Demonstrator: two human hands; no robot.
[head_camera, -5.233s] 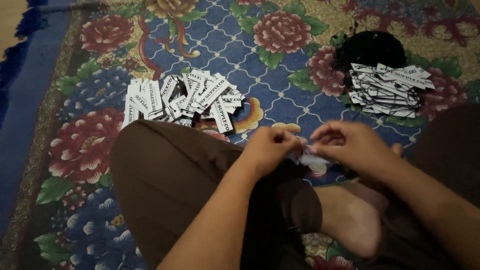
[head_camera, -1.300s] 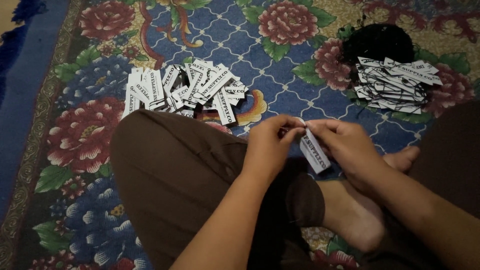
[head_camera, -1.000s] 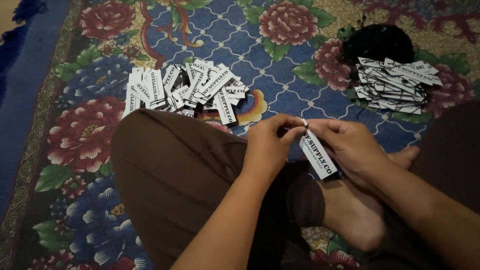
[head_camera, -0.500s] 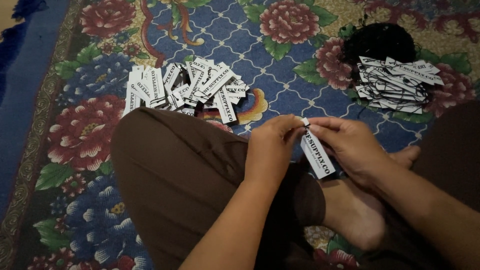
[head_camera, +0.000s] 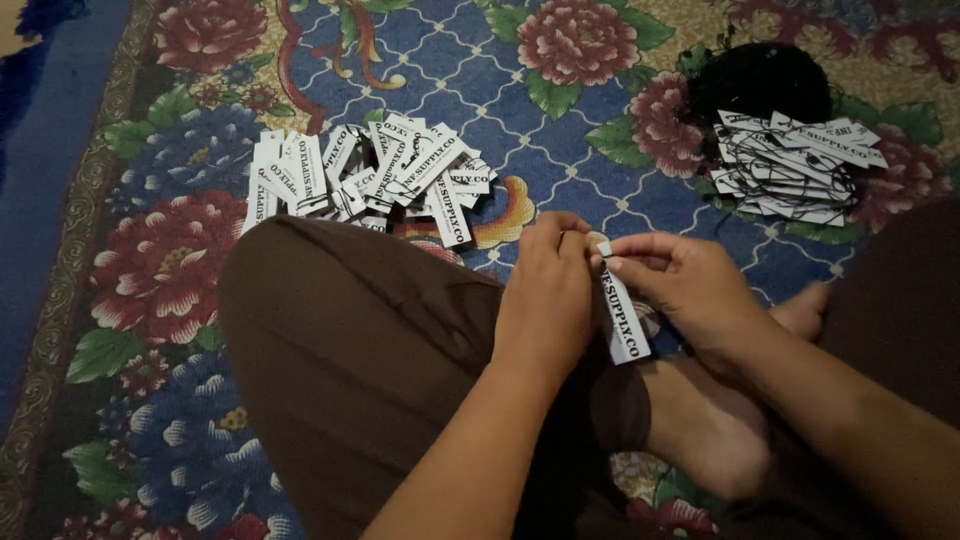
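matt paper tag w/ print, soft woven carpet, matt brown cloth trousers.

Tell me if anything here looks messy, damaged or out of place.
Nothing looks damaged. The left pile of white tags is loosely fanned on the carpet; the right pile, tangled with black string, sits by a dark bundle. Both hands pinch one tag at its top.
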